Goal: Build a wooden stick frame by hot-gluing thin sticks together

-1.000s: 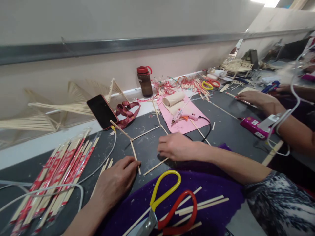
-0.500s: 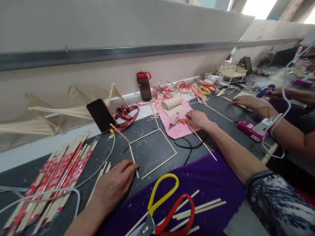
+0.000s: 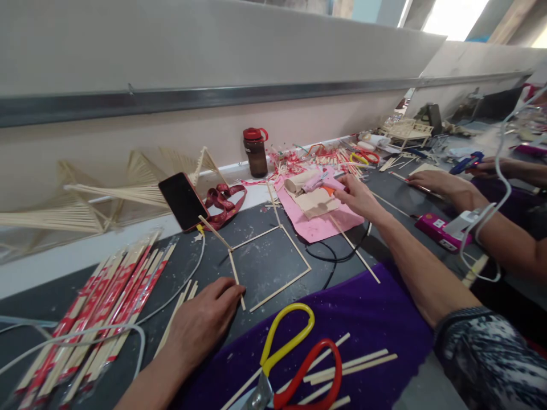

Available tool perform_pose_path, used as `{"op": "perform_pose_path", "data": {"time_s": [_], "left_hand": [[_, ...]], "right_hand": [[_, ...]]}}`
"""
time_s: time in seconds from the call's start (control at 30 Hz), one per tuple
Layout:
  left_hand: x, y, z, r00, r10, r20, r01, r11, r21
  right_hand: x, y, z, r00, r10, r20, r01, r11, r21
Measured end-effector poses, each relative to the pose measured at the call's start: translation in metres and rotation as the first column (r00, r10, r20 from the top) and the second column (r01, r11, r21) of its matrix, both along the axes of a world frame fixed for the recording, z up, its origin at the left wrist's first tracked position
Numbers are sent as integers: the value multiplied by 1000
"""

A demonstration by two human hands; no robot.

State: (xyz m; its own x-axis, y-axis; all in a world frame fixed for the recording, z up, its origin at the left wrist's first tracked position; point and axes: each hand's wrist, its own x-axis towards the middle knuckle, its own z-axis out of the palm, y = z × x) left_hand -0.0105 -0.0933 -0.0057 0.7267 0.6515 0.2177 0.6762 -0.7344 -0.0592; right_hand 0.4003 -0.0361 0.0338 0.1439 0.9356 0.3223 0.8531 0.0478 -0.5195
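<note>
My right hand (image 3: 356, 196) is closed round the handle of a pink glue gun (image 3: 318, 181), raised a little over a pink sheet (image 3: 314, 229) with a beige piece of card on it. On the dark table lies a frame of thin wooden sticks (image 3: 280, 285), with a gap at its near left corner and sticks rising at the back corners. My left hand (image 3: 213, 310) rests beside it, fingers pinching the frame's left stick (image 3: 236, 273) near its front end. A loose stick (image 3: 359, 253) lies across the pink sheet's front edge, below my right wrist.
Scissors (image 3: 282, 364) and several cut sticks lie on purple cloth (image 3: 384, 307) in front. Packed sticks (image 3: 98, 313), a phone (image 3: 183, 202) and a red-lidded bottle (image 3: 255, 154) stand or lie left and behind. A co-worker's hands (image 3: 436, 182) and a magenta power strip (image 3: 440, 230) are at right.
My right hand has lifted the glue gun off the pink sheet. My left hand stays at the frame's left stick. The view has shifted slightly.
</note>
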Motion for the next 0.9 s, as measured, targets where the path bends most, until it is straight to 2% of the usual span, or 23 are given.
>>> {"op": "perform_pose_path", "data": {"time_s": [0.07,0.13,0.23,0.33,0.43,0.6,0.73,0.83,0.9], "left_hand": [[0,0,0,1000,3,-13,-3,1000,-5],[-1,-1,1,1000,3,-11,-4,1000,-13],[-1,-1,2,1000,6,-2,-6,1000,-5],[-1,-1,1,1000,2,6,-2,1000,0],[-1,0,0,1000,3,9,-3,1000,-5],[-1,0,-2,1000,11,5,-11,1000,-7],[-2,0,-3,1000,22,17,-22,1000,-19],[-3,-2,-1,999,28,36,-27,999,-22],[-3,-4,4,996,47,81,-46,999,-11]], "right_hand": [[-5,-1,3,980,85,-178,-71,994,87],[-12,-4,8,911,176,-373,-134,982,135],[-25,-11,19,733,274,-622,-214,962,171],[-37,-23,31,540,360,-761,-336,921,197],[-48,-33,38,407,394,-824,-446,873,198],[-68,-45,43,292,440,-849,-555,801,225],[-94,-53,42,215,419,-882,-552,797,243],[-119,-57,39,171,338,-925,-561,806,191],[-135,-60,39,119,276,-954,-599,786,153]]}}
